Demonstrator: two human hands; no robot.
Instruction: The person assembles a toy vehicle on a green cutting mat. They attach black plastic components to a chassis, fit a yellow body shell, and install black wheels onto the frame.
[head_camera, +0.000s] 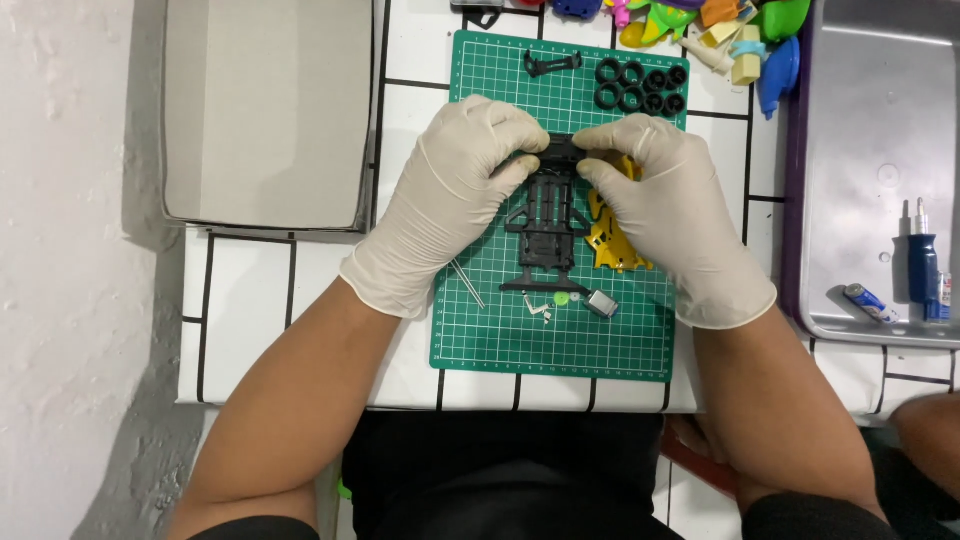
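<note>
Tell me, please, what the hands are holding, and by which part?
Both the left hand and right hand grip the black toy-car chassis at its far end.

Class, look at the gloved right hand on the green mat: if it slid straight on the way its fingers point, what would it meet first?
The right hand points up and left, its fingers already on the black chassis. Going on, it would likely meet the left hand's fingertips first, gripping the same end; depth is unclear.
</note>
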